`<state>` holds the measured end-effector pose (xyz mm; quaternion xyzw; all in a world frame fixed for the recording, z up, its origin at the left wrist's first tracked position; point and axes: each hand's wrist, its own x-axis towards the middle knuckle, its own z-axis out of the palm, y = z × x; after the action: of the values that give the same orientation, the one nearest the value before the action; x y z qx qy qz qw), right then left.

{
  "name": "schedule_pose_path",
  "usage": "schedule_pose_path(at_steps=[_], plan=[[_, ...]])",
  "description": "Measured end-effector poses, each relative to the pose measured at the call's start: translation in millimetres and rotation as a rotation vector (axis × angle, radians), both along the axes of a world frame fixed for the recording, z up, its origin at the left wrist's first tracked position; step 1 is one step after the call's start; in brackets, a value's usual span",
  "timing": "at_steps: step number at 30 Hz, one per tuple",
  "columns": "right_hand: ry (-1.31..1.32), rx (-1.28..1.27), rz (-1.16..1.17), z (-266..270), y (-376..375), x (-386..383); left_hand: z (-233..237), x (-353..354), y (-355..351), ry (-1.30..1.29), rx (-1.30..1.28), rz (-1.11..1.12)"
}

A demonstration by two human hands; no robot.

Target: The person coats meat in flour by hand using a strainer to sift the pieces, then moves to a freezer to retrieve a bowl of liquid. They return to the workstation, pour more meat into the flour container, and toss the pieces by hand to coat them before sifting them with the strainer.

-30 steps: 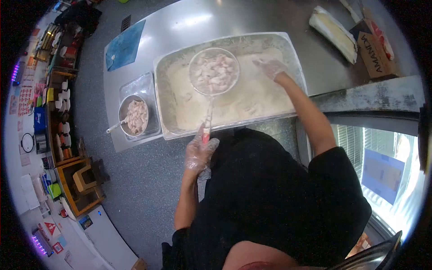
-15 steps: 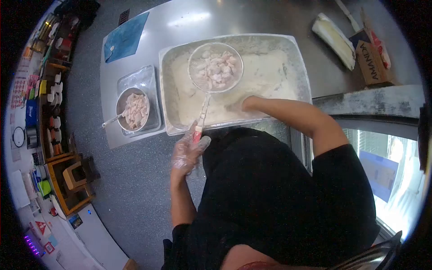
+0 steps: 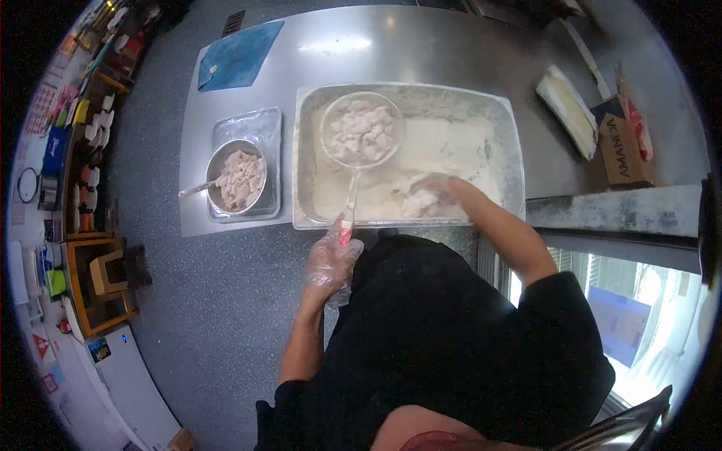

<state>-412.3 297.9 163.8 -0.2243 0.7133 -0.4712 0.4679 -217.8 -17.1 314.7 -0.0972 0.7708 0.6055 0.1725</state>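
Perhaps the strainer (image 3: 354,166), loaded with pale meat pieces (image 3: 362,131) over the tray (image 3: 391,224), could spill if the left hand (image 3: 331,263), fingers wrapped round its handle (image 3: 351,199), twists; whether the right hand (image 3: 442,191) grips any powder (image 3: 451,150) cannot be told

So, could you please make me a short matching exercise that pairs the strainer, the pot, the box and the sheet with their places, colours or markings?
Things:
1. Strainer
2. Pot
3. Box
4. Sheet

Places, colours or markings:
A. Blue, at the far left corner of the table
B. Held by its handle in the left hand
C. Marked AMANDA
D. On the clear tray, left of the tub

Right pairs: 1-B, 2-D, 3-C, 4-A.
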Motion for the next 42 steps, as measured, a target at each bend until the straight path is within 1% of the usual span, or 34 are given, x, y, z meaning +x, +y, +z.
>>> schedule_pose_path(at_steps=[2,3,5,6,7,8,9,10,11,12,14,15,17,18,19,20,21,22,23,24,26,28,29,31,32,34,36,37,39,40,41,42], plan=[[0.817,-0.615,0.136,19.0,27.9,-2.6,1.3,0.6,-3.0,-0.01,-0.055,-0.026],[0.814,-0.62,0.143,35.6,35.0,-3.4,3.3,2.1,-3.2,-0.038,-0.055,-0.019],[0.387,-0.053,0.085,87.0,41.6,-1.3,2.3,2.6,-0.5,-0.066,-0.061,-0.006],[0.172,0.066,-0.145,132.7,15.1,7.2,-2.3,1.6,4.3,-0.07,-0.089,-0.005],[-0.07,0.133,-0.47,178.5,-11.4,15.7,-4.5,0.9,7.0,-0.074,-0.117,-0.005],[-0.244,0.157,-0.814,224.3,-37.9,24.0,3.9,-1.9,6.7,-0.075,-0.123,-0.006],[-0.246,0.153,-0.813,216.9,-44.9,17.1,18.8,-5.0,7.0,-0.076,-0.109,-0.053],[-0.124,0.05,-0.737,203.6,-50.0,3.0,27.2,-5.8,8.3,-0.076,-0.093,-0.098],[-0.002,-0.055,-0.658,198.6,-54.6,-4.1,23.6,-4.5,10.2,-0.075,-0.098,-0.095],[-0.002,-0.063,-0.655,196.0,-56.0,-4.9,16.8,-3.8,11.9,-0.087,-0.055,-0.064],[0.684,0.132,-0.613,195.3,-61.4,-8.9,19.0,-5.9,10.1,-0.091,-0.022,-0.028],[0.687,0.125,-0.604,192.1,-56.7,-13.6,26.0,-5.5,9.9,-0.083,-0.036,-0.018],[0.321,0.038,-0.94,172.5,-28.0,-28.6,28.4,0.0,12.1,-0.082,-0.037,0.021],[0.321,0.039,-0.915,142.9,-10.6,-40.4,28.0,1.8,12.3,-0.067,-0.004,0.051],[0.918,0.258,-0.543,95.4,5.9,-55.8,27.7,2.3,12.6,-0.05,0.024,0.08],[1.476,0.454,-0.11,52.8,8.4,-67.0,28.0,3.3,12.7,-0.053,0.02,0.098],[1.476,0.435,-0.102,20.2,-8.7,-75.0,28.8,3.2,13.5,-0.042,0.021,0.124],[1.308,0.612,0.091,-7.3,-35.6,-81.1,29.0,2.6,14.5,-0.03,0.023,0.15],[1.122,0.779,0.28,-22.1,-58.1,-79.7,28.8,3.1,15.1,-0.038,0.014,0.166],[1.001,0.783,0.317,-25.4,-84.1,-78.1,28.4,3.8,14.6,-0.061,-0.039,0.169],[0.945,0.592,0.299,-20.4,-135.2,-65.5,27.0,5.1,12.0,-0.085,-0.116,0.17],[0.913,0.471,0.33,-10.1,-171.3,-48.8,23.3,7.1,10.7,0.056,0.013,0.217],[0.898,0.447,0.372,-3.7,-184.1,-38.0,28.7,7.6,15.6,0.044,0.002,0.209],[0.873,0.408,0.453,6.9,-188.7,-17.5,43.0,9.3,29.2,-0.102,-0.053,0.259],[0.874,0.395,0.485,14.0,-184.8,-9.0,41.4,9.4,28.1,-0.102,-0.053,0.253],[0.877,0.377,0.543,29.1,-172.9,8.3,35.0,11.9,23.9,-0.126,0.059,0.252],[0.88,0.352,0.579,39.9,-154.9,17.8,28.8,11.7,29.7,-0.113,0.013,0.279],[0.873,0.356,0.574,33.9,-144.7,20.9,26.0,13.2,32.0,-0.104,-0.035,0.307],[1.29,-0.114,0.404,22.7,-109.6,20.4,21.6,17.4,23.9,-0.11,-0.021,0.247],[1.288,-0.103,0.399,19.4,-95.7,18.5,20.2,18.4,21.8,-0.115,-0.009,0.198],[1.15,0.007,0.411,23.6,-84.0,17.8,21.5,18.5,23.2,-0.119,-0.006,0.189],[1.013,0.113,0.417,27.5,-77.3,16.0,24.7,16.7,24.1,-0.185,0.078,0.261]])
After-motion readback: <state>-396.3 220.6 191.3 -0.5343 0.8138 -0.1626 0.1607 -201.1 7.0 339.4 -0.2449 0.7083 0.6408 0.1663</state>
